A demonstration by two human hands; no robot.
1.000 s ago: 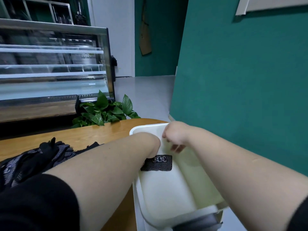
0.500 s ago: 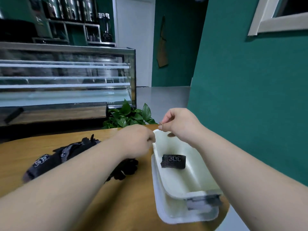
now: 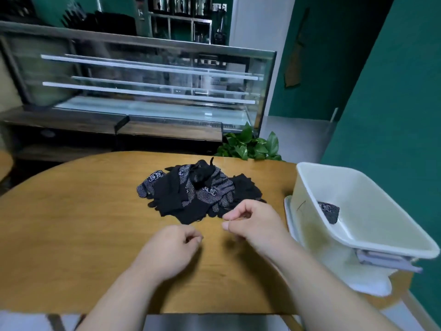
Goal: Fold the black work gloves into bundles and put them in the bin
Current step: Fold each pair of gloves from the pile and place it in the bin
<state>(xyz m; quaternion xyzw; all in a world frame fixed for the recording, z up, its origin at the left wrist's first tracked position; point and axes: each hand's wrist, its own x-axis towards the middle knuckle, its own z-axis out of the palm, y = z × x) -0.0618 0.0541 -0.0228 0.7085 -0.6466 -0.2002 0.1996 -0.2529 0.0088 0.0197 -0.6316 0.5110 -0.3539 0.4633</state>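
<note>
Glove pile (image 3: 198, 189) near left hand (image 3: 169, 249), right hand (image 3: 255, 225); fingers (image 3: 189, 235) loosely curled, empty.

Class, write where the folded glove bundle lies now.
In the head view, the folded glove bundle lies inside the white bin on the table, right of the loose glove pile.

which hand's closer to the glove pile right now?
Right. The right hand is at the near right edge of the glove pile; contact unclear. The left hand is further back toward the person, over bare table, clear of the gloves.
</note>
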